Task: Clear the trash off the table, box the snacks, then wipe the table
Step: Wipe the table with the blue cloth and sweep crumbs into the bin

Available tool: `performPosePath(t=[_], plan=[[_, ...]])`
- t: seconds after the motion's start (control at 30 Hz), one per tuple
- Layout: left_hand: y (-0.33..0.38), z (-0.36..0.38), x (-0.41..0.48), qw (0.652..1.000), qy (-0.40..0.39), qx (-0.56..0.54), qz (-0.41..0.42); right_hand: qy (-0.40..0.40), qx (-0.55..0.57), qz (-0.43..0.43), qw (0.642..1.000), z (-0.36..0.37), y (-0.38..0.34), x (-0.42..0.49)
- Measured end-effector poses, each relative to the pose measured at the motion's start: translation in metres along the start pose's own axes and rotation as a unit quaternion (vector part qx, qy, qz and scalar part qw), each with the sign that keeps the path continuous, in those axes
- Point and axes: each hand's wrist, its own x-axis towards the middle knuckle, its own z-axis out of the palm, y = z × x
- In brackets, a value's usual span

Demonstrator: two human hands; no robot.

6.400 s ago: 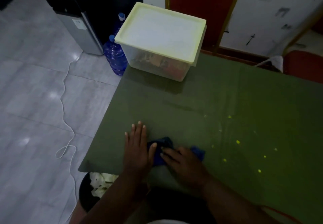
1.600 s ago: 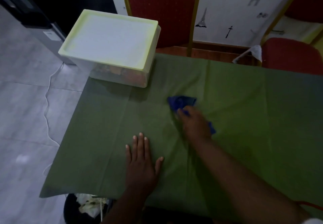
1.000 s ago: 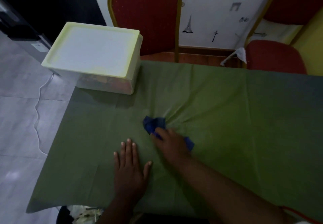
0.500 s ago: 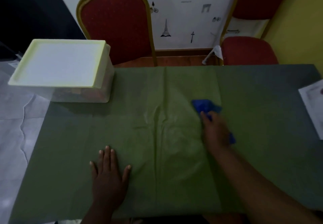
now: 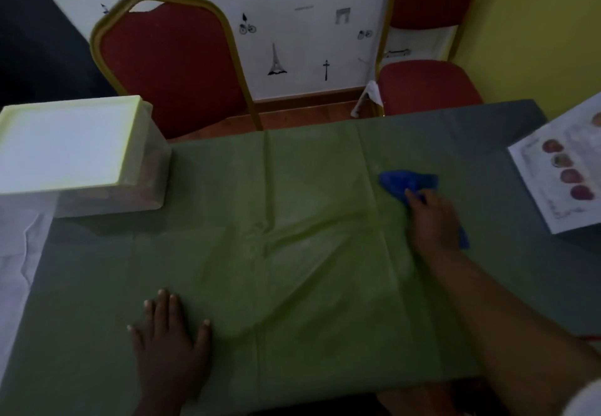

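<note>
Blue cloth [image 5: 406, 183], pressed by the right hand [image 5: 434, 220], wipes the table [image 5: 292, 285]; left hand [image 5: 169, 344] braces flat. Next: skirt the paper [image 5: 566, 168].

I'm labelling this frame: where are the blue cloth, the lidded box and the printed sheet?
blue cloth [image 5: 398, 183], head view, bunched far end.
lidded box [image 5: 65, 146], head view, lid centre.
printed sheet [image 5: 535, 168], head view, white area left of pictures.
</note>
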Motion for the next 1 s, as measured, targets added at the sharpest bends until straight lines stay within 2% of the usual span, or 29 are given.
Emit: performPosePath(t=[0.1, 0.13, 0.2, 0.23, 0.27, 0.33, 0.37, 0.4, 0.43, 0.47, 0.5, 0.57, 0.67, 0.73, 0.77, 0.8, 0.87, 0.93, 0.97, 1.0], plan=[[0.042, -0.006, 0.0, 0.998, 0.018, -0.046, 0.03, 0.02, -0.01, 0.051, 0.998, 0.004, 0.003, -0.014], [0.063, -0.006, -0.001, 0.996, 0.024, -0.067, 0.059, 0.028, -0.01, 0.027, 0.999, 0.005, -0.015, -0.032], [0.105, -0.001, -0.008, 0.988, 0.017, -0.11, 0.107, -0.001, 0.076, -0.085, 0.994, 0.014, -0.066, -0.085], [0.122, 0.001, -0.011, 0.985, 0.012, -0.127, 0.12, -0.031, 0.144, -0.151, 0.977, 0.017, -0.09, -0.113], [0.135, 0.004, -0.012, 0.983, 0.011, -0.134, 0.125, -0.07, 0.162, -0.233, 0.956, 0.018, -0.106, -0.141], [0.145, 0.012, -0.013, 0.985, 0.006, -0.125, 0.119, -0.113, 0.13, -0.374, 0.911, 0.02, -0.098, -0.176], [0.147, 0.015, -0.014, 0.986, 0.004, -0.114, 0.119, -0.124, 0.101, -0.41, 0.898, 0.025, -0.078, -0.172], [0.147, 0.018, -0.014, 0.987, 0.004, -0.103, 0.123, -0.091, 0.088, -0.43, 0.894, 0.027, -0.058, -0.158], [0.146, 0.021, -0.014, 0.987, 0.008, -0.092, 0.129, -0.053, 0.097, -0.392, 0.913, 0.025, -0.037, -0.138], [0.147, 0.021, -0.016, 0.988, 0.009, -0.082, 0.134, 0.0, 0.049, -0.352, 0.935, 0.025, -0.007, -0.109], [0.147, 0.022, -0.017, 0.988, 0.011, -0.074, 0.136, 0.015, 0.018, -0.277, 0.96, 0.018, 0.025, -0.08], [0.149, 0.022, -0.017, 0.989, 0.009, -0.059, 0.132, 0.028, 0.033, -0.123, 0.991, 0.005, 0.083, -0.034], [0.151, 0.023, -0.018, 0.991, -0.004, -0.037, 0.126, 0.085, 0.02, 0.046, 0.995, -0.006, 0.126, -0.002], [0.151, 0.024, -0.017, 0.992, -0.011, -0.032, 0.121, 0.088, -0.002, 0.107, 0.99, -0.007, 0.096, -0.015], [0.151, 0.024, -0.017, 0.992, -0.014, -0.032, 0.119, 0.07, 0.059, 0.108, 0.99, -0.007, 0.072, -0.033], [0.151, 0.024, -0.018, 0.993, -0.015, -0.031, 0.117, 0.043, 0.108, 0.066, 0.991, 0.001, 0.049, -0.057], [0.154, 0.023, -0.017, 0.992, -0.012, -0.03, 0.121, -0.034, 0.168, -0.102, 0.98, 0.009, 0.011, -0.119], [0.156, 0.021, -0.019, 0.992, -0.018, -0.025, 0.122, -0.123, 0.123, -0.269, 0.947, 0.013, 0.006, -0.183], [0.155, 0.02, -0.018, 0.992, -0.02, -0.023, 0.121, -0.127, 0.11, -0.348, 0.922, 0.015, 0.021, -0.195], [0.154, 0.02, -0.017, 0.992, -0.021, -0.019, 0.12, -0.117, 0.097, -0.374, 0.915, 0.013, 0.04, -0.195]])
